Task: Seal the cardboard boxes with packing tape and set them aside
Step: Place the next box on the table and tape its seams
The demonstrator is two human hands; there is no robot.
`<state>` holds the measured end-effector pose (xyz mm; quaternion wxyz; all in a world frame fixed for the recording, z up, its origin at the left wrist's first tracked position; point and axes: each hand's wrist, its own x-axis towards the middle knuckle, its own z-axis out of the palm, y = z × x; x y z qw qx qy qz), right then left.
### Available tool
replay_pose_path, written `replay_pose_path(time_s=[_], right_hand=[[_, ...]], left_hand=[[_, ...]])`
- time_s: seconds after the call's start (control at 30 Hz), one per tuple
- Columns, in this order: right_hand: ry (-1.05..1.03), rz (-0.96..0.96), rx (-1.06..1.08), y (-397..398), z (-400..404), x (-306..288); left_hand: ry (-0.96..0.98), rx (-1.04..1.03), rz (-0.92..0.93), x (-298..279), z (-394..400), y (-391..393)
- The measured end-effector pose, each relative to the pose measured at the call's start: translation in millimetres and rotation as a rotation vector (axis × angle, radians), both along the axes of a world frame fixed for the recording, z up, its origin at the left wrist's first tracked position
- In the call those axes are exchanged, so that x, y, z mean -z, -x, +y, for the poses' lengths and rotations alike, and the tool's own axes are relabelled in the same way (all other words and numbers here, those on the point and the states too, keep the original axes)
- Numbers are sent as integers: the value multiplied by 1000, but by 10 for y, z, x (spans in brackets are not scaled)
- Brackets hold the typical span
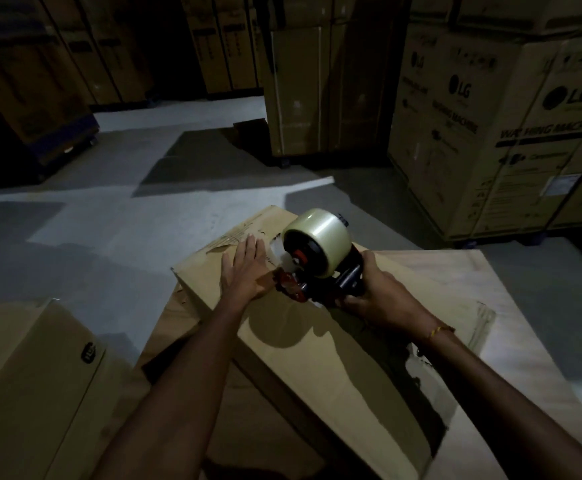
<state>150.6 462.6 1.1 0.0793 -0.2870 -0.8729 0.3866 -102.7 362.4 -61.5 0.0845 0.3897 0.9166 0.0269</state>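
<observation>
Side box: a second cardboard box [30, 375] is seen at the lower left, its top edge running toward the near corner, just beside the worked box
Floor: open grey concrete floor [85, 216] is spread to the left and beyond the boxes, with wide room up to the dark stacks
Cardboard box: the worked cardboard box [317, 344] is laid on a flat cardboard sheet [511, 306], its far corner pointed away, torn edges shown at the right
Left hand: the left hand [248, 268] is pressed flat on the box top, fingers straight, nothing held
Tape dispenser: the tape dispenser [317, 261] with its pale roll is set against the box top, just beside the left hand
Right hand: the right hand [369, 289] is wrapped round the dispenser handle
Right stacks: printed washing machine cartons [511, 133] are stacked at the far right, well apart
</observation>
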Motion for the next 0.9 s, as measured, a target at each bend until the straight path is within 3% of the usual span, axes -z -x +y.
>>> replay_pose_path(time_s=[0.37, 0.73, 0.9], right_hand=[[-1, -125, -34, 96, 85, -191], [116, 57, -8, -48, 65, -313], [74, 12, -17, -87, 22, -178]], left_hand=[[-17, -7, -11, 41, 27, 50], [17, 25, -151, -93, 36, 154], [2, 21, -42, 16, 17, 93]])
